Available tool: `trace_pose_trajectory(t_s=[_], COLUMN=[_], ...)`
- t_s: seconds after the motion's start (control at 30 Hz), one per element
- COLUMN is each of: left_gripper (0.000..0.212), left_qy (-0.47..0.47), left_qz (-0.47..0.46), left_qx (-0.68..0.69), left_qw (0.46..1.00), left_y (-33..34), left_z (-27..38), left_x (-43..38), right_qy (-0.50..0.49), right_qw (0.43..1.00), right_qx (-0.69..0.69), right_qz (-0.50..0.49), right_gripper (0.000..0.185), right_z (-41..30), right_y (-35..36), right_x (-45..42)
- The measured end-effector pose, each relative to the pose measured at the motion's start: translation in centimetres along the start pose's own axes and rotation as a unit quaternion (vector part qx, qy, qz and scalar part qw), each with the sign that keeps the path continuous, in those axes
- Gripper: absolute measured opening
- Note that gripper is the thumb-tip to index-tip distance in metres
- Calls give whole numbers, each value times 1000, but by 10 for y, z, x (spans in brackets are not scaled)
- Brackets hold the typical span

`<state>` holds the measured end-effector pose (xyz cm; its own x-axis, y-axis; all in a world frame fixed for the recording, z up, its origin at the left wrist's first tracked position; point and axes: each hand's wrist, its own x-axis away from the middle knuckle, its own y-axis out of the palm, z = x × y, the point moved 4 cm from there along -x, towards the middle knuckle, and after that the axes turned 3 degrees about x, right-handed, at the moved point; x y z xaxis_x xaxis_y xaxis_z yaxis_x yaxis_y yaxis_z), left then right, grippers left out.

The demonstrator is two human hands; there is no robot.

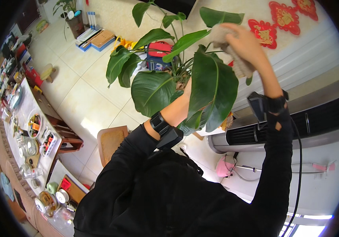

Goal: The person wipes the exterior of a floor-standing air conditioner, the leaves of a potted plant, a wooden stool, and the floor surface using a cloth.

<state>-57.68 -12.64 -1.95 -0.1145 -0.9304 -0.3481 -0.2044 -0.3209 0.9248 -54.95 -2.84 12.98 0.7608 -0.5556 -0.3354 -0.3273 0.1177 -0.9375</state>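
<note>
A large potted plant point(214, 86) with broad green leaves stands in front of me. My right hand point(243, 43) is raised at the plant's upper right, gripping a beige cloth point(231, 53). Part of the cloth lies against the base end of an upper leaf point(221, 17), and the rest hangs below my palm. My left hand point(188, 88) reaches into the middle of the plant near the stems. A big drooping leaf point(208, 97) covers its fingers, so what they touch is hidden.
At left a long table point(24, 97) bears jars, trays and a bowl. A brown stool point(113, 142) stands close on my left. To the right are a tall air conditioner point(317, 118) and a pink garment steamer point(225, 166). Boxes point(98, 40) sit by the far wall.
</note>
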Motion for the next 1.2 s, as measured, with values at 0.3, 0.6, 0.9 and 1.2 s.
trace_pose_trajectory(t_s=[0.3, 0.6, 0.9, 1.2], left_gripper=[53, 41, 43, 36], left_qy=[-41, -54, -36, 55], left_qz=[-93, 1, 34, 67], left_qx=[69, 60, -20, -171], left_qw=[992, 997, 999, 981], left_y=[-1, -5, 0, -22], left_z=[-3, -12, -17, -15], left_x=[-6, -9, 0, -2], right_qy=[17, 47, -19, -36], right_qw=[994, 988, 997, 997], right_qx=[20, 146, 69, -41], right_qz=[-109, 26, -26, -54], right_gripper=[39, 36, 25, 33], right_z=[-15, 0, -36, -64], right_y=[45, 18, 34, 20], right_x=[32, 52, 86, 124])
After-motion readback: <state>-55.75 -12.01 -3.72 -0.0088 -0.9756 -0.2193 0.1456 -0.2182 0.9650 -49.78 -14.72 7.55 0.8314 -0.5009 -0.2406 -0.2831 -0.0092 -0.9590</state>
